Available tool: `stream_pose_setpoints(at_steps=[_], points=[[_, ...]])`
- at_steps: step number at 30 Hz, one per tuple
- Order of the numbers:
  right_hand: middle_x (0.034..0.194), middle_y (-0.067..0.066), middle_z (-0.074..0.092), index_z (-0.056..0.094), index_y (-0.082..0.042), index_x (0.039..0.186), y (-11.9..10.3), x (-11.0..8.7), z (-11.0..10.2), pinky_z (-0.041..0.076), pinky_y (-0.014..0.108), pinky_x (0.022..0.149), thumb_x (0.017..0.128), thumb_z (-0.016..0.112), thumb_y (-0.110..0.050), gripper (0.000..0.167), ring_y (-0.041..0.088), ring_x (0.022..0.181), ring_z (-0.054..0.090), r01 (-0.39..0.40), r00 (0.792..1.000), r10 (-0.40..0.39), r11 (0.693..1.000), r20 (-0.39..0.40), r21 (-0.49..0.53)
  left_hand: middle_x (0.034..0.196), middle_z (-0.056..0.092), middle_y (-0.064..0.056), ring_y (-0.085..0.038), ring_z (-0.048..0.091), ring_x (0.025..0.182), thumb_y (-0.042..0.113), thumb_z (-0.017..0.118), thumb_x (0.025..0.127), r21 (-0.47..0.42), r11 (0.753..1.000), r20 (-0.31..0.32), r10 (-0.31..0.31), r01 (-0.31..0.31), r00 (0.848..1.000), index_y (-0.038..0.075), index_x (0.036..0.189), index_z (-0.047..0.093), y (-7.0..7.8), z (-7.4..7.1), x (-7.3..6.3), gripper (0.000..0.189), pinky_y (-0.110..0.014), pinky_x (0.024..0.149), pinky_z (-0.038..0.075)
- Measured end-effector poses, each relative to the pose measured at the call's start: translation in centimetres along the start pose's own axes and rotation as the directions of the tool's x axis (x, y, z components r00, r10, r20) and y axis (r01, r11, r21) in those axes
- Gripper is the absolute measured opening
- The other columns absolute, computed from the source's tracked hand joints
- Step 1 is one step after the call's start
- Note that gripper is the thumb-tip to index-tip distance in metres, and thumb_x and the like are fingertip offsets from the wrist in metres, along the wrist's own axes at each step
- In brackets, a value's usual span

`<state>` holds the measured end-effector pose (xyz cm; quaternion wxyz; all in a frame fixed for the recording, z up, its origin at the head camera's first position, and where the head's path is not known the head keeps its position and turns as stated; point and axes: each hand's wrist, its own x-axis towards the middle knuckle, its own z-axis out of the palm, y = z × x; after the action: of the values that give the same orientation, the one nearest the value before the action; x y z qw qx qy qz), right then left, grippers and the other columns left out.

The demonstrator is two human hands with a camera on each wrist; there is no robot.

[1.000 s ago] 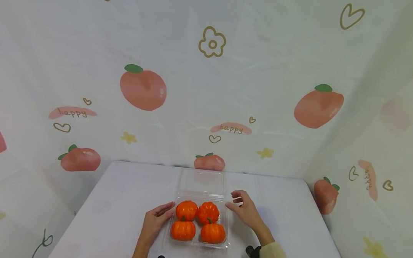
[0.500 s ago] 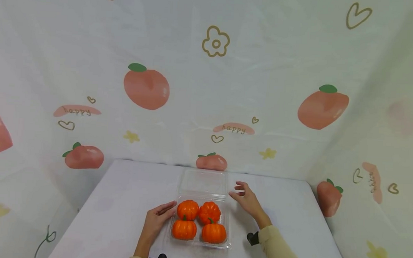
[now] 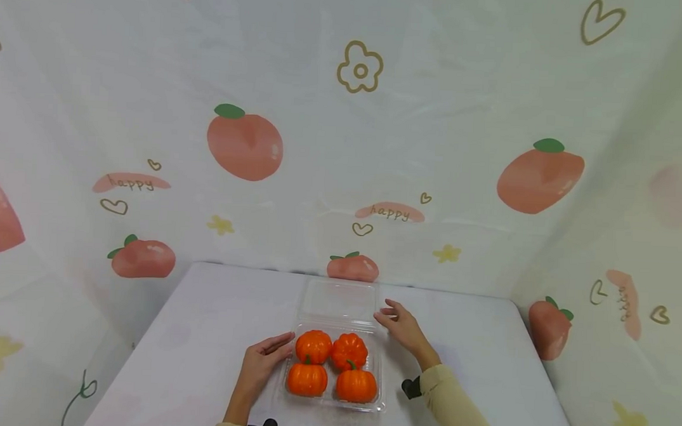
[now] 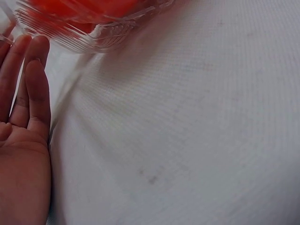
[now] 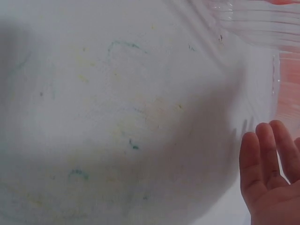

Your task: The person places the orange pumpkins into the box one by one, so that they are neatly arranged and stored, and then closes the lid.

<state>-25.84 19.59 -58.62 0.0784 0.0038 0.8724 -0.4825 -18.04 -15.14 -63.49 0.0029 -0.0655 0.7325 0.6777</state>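
Note:
A clear plastic clamshell box (image 3: pixel 331 400) lies on the table with its lid (image 3: pixel 340 300) folded back flat. Inside sit several small orange pumpkins, among them a front-left pumpkin (image 3: pixel 307 380) and a front-right pumpkin (image 3: pixel 356 386). My left hand (image 3: pixel 259 362) is at the box's left side, fingers extended and fingertips up against the ribbed plastic wall (image 4: pixel 70 35). To the right of the hinge, my right hand (image 3: pixel 403 327) has its fingers apart and holds nothing. Its fingertips (image 5: pixel 264 129) are close to the lid's edge; whether they touch it I cannot tell.
The box stands on a white-covered table (image 3: pixel 222 316). Behind the table hangs a white curtain (image 3: pixel 294 236) printed with peaches, flowers and hearts, and it also encloses both sides. Dark camera mounts show at both wrists, such as the right wrist mount (image 3: pixel 411 387).
My right hand has shifted away from the box's upper right corner to beside the lid and hinge. The left hand stays at the box's left side. The head view has turned slightly left.

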Motion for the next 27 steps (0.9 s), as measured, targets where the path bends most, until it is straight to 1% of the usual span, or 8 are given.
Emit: stream_pose_setpoints(at_steps=[3, 5, 11, 14, 18, 23, 25, 27], points=[[0.136, 0.02, 0.065, 0.045, -0.004, 0.151, 0.03, 0.12, 0.15, 0.06, 0.045, 0.094, 0.099, 0.065, -0.039, 0.067, 0.034, 0.117, 0.066, 0.008, 1.0, -0.008, 1.0, 0.018, -0.01, 0.125, 0.075, -0.006, -0.007, 0.072, 0.11, 0.036, 0.082, 0.086, -0.004, 1.0, 0.001, -0.007, 0.007, 1.0, 0.009, 0.123, 0.074, 0.13, 0.01, 0.09, 0.047, -0.02, 0.088, 0.059], [0.136, 0.02, 0.065, 0.044, -0.002, 0.152, 0.08, 0.17, 0.28, 0.061, 0.045, 0.093, 0.1, 0.064, -0.036, 0.065, 0.033, 0.116, 0.067, 0.014, 1.0, -0.014, 1.0, 0.016, -0.006, 0.126, 0.075, -0.006, -0.008, 0.072, 0.111, 0.036, 0.082, 0.086, -0.006, 1.0, 0.003, -0.016, 0.016, 1.0, 0.01, 0.124, 0.074, 0.17, 0.02, 0.14, 0.047, -0.02, 0.089, 0.059], [0.134, 0.02, 0.067, 0.045, 0.002, 0.151, 0.45, 0.26, 0.67, 0.061, 0.042, 0.09, 0.103, 0.059, -0.028, 0.059, 0.028, 0.108, 0.071, 0.009, 1.0, -0.009, 1.0, 0.007, -0.018, 0.126, 0.075, -0.003, 0.0, 0.071, 0.108, 0.038, 0.083, 0.084, -0.004, 0.999, 0.011, -0.048, 0.048, 0.999, 0.013, 0.124, 0.074, -0.13, -0.07, 0.16, 0.048, -0.021, 0.09, 0.059], [0.134, 0.02, 0.067, 0.045, 0.002, 0.151, 0.55, 0.27, 0.74, 0.062, 0.04, 0.088, 0.103, 0.06, -0.027, 0.058, 0.027, 0.107, 0.071, 0.008, 1.0, -0.008, 1.0, 0.016, 0.003, 0.126, 0.075, -0.004, 0.0, 0.071, 0.108, 0.039, 0.083, 0.083, -0.001, 0.999, 0.013, -0.045, 0.045, 0.999, 0.012, 0.124, 0.074, -0.29, -0.1, 0.09, 0.049, -0.021, 0.09, 0.059], [0.133, 0.021, 0.067, 0.045, 0.003, 0.15, 0.33, 0.23, 0.71, 0.062, 0.039, 0.085, 0.102, 0.06, -0.025, 0.057, 0.028, 0.107, 0.071, 0.029, 1.0, -0.029, 0.999, 0.009, 0.015, 0.125, 0.075, -0.004, -0.001, 0.071, 0.107, 0.036, 0.083, 0.084, -0.006, 0.999, 0.012, -0.036, 0.036, 0.999, 0.011, 0.122, 0.075, -0.24, -0.08, -0.04, 0.046, -0.02, 0.089, 0.059], [0.133, 0.022, 0.067, 0.045, 0.002, 0.151, -0.11, 0.03, 0.71, 0.062, 0.039, 0.083, 0.102, 0.06, -0.022, 0.057, 0.03, 0.107, 0.07, 0.048, 0.999, -0.048, 0.998, -0.019, 0.027, 0.125, 0.075, -0.006, -0.002, 0.071, 0.109, 0.034, 0.082, 0.086, 0.0, 1.0, 0.008, -0.013, 0.013, 1.0, 0.009, 0.122, 0.075, 0.04, -0.05, -0.11, 0.045, -0.018, 0.088, 0.059], [0.133, 0.022, 0.067, 0.045, 0.002, 0.15, -0.19, -0.12, 0.76, 0.063, 0.04, 0.083, 0.101, 0.061, -0.021, 0.056, 0.03, 0.106, 0.07, 0.049, 0.998, -0.048, 0.998, -0.033, 0.044, 0.126, 0.075, -0.007, -0.001, 0.071, 0.109, 0.034, 0.081, 0.087, -0.007, 1.0, 0.016, -0.012, 0.012, 1.0, 0.009, 0.123, 0.074, 0.12, -0.05, -0.07, 0.045, -0.018, 0.089, 0.058], [0.132, 0.022, 0.067, 0.046, 0.002, 0.149, -0.19, -0.24, 0.76, 0.062, 0.04, 0.084, 0.101, 0.062, -0.02, 0.056, 0.03, 0.105, 0.069, 0.057, 0.997, -0.056, 0.998, -0.043, 0.033, 0.127, 0.074, -0.007, 0.001, 0.07, 0.109, 0.034, 0.081, 0.087, -0.018, 1.0, 0.025, -0.025, 0.025, 0.999, 0.009, 0.124, 0.074, 0.15, -0.07, 0.0, 0.045, -0.017, 0.089, 0.058]])
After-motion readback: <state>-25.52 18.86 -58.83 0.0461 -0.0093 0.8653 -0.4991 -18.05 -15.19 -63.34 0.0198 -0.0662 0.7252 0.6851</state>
